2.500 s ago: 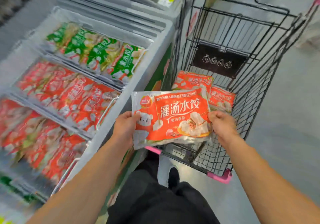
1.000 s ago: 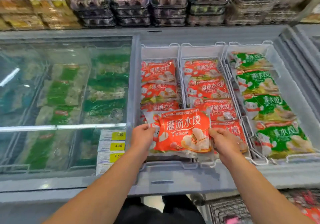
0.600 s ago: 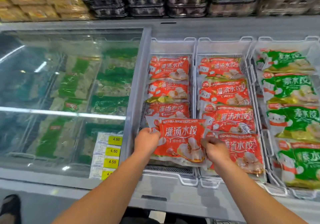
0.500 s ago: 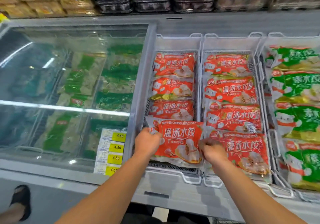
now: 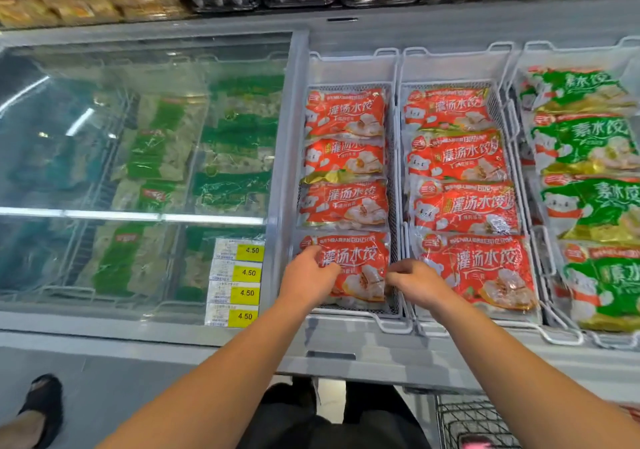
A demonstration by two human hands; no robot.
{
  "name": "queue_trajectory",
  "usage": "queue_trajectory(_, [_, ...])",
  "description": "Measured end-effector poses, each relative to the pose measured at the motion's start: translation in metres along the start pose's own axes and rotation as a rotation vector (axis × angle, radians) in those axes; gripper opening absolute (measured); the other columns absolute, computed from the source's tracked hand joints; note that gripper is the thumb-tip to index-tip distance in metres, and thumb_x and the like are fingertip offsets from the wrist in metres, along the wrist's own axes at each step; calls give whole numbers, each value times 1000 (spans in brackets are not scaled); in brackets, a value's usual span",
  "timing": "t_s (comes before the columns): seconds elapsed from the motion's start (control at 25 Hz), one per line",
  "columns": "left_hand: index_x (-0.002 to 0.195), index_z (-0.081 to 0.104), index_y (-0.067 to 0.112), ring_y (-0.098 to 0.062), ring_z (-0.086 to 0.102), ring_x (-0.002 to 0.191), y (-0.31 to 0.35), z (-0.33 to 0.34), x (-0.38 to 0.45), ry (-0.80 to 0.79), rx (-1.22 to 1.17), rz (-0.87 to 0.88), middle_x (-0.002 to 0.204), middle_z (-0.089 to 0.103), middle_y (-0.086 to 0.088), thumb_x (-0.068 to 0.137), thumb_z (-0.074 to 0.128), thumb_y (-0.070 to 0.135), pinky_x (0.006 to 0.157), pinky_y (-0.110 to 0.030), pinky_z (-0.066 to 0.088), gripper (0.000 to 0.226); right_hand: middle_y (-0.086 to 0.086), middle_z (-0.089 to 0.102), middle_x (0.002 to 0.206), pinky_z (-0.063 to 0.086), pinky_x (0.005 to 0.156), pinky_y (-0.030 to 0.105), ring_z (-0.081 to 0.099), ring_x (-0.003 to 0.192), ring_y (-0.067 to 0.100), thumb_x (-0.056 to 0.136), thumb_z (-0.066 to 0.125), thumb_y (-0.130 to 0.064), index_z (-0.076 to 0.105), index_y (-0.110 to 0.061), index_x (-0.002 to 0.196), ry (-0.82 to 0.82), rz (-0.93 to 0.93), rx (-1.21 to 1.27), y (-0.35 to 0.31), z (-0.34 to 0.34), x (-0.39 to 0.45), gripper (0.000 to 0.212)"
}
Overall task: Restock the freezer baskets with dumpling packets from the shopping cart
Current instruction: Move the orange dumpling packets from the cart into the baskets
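A red dumpling packet [image 5: 360,265] lies flat at the near end of the left freezer basket [image 5: 388,322], in front of three like packets. My left hand [image 5: 308,277] rests on the packet's left part with its fingers laid over it. My right hand [image 5: 414,280] hovers at the packet's right edge, over the divider between baskets, fingers loosely curled and holding nothing. Only a corner of the shopping cart [image 5: 474,421] shows at the bottom right.
The middle basket holds several red packets [image 5: 464,206]; the right one holds green packets [image 5: 588,143]. A shut glass lid [image 5: 138,136] covers the freezer's left half, with yellow price labels [image 5: 239,282] at its edge. Another person's foot [image 5: 38,407] stands at lower left.
I carried the packet from the cart to the freezer and lowered it into the left basket's near end. My right hand has let go; my left now lies on top.
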State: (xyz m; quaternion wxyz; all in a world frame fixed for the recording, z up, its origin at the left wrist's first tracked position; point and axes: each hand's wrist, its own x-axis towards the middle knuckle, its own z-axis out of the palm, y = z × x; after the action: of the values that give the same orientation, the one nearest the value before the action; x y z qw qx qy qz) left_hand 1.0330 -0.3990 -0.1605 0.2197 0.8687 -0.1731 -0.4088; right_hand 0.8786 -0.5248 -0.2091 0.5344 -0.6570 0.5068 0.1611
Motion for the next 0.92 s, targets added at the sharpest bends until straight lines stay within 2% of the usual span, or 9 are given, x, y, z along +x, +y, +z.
queue_trajectory(0.2, [135,55,17,-13,59,101,-19,-16,-8,-47,-43,141,129,62,0,88,65,30,84,-27,48,49,2,65,109,48,93,36,60,103,19,88,62,-24,66,-15,113,159,-49,17,-9,18,-41,27])
queue_trajectory(0.32, [132,58,15,-16,60,114,-33,-26,-17,-96,-1,232,132,62,-1,87,66,32,97,-29,47,49,-2,66,104,44,85,30,60,99,17,89,65,-27,67,-18,109,251,-74,105,-11,35,-77,22])
queue_trajectory(0.48, [127,62,18,-17,61,113,-48,-32,-38,-154,39,333,125,65,2,85,68,34,102,-34,46,46,-1,65,104,39,81,26,59,98,15,87,67,-23,68,-15,106,419,-99,188,7,57,-122,20])
queue_trajectory(0.64, [112,66,19,-19,62,109,-45,-15,-62,-244,47,412,116,68,2,83,70,32,99,-36,47,32,-3,66,104,39,82,26,59,98,14,87,67,-24,68,-19,105,553,-40,286,42,66,-168,18])
queue_trajectory(0.76, [119,64,15,-16,61,110,-32,15,-89,-375,39,459,120,66,3,82,72,32,102,-35,46,41,-6,68,104,44,89,29,61,101,13,86,67,-25,68,-24,101,641,39,352,82,69,-201,14])
queue_trajectory(0.84, [126,61,17,-14,59,111,-23,38,-111,-468,47,479,123,63,4,83,71,30,99,-30,45,46,-6,70,102,48,94,33,64,101,13,84,69,-26,69,-27,95,719,99,416,113,72,-223,11])
queue_trajectory(0.92, [128,59,18,-13,60,107,-15,70,-132,-524,120,501,121,63,4,84,69,29,93,-26,45,46,-5,70,101,48,87,30,64,97,14,85,69,-25,69,-24,97,772,166,502,148,77,-248,12])
